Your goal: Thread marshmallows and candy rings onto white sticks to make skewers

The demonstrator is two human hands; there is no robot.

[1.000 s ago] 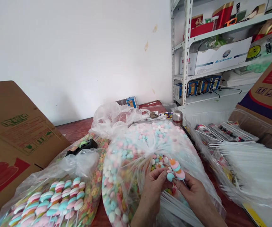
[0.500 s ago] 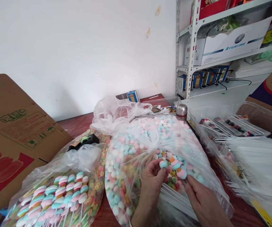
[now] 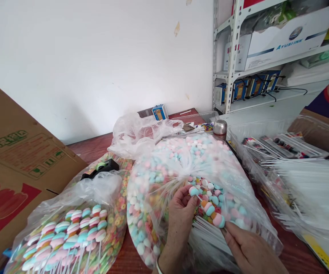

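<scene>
Between thumb and fingers, my left hand (image 3: pixel 183 207) pinches a pink, white and blue marshmallow (image 3: pixel 193 191) at the tip of a white stick. Further down the same stick sits a candy skewer (image 3: pixel 210 210) of marshmallows and orange gummy pieces. My right hand (image 3: pixel 243 241) is closed on the stick's lower end, just below the last marshmallow. Under both hands spreads a large clear bag (image 3: pixel 144 213) full of marshmallows and gummies, its opening showing loose candy. A bundle of white sticks (image 3: pixel 210 234) lies in front of that opening.
Finished-looking candy skewers (image 3: pixel 70 232) lie on another candy bag at left, near a black tape dispenser (image 3: pixel 100 169). A cardboard box (image 3: pixel 24 163) stands far left. At right, a clear plastic bin (image 3: pixel 256 179) holds many white sticks; a metal-capped flask (image 3: pixel 220 128) stands behind.
The candy skewer now shows more of its length, with a gap of bare stick below the top marshmallow. My right hand has moved slightly down. The view has shifted a little.
</scene>
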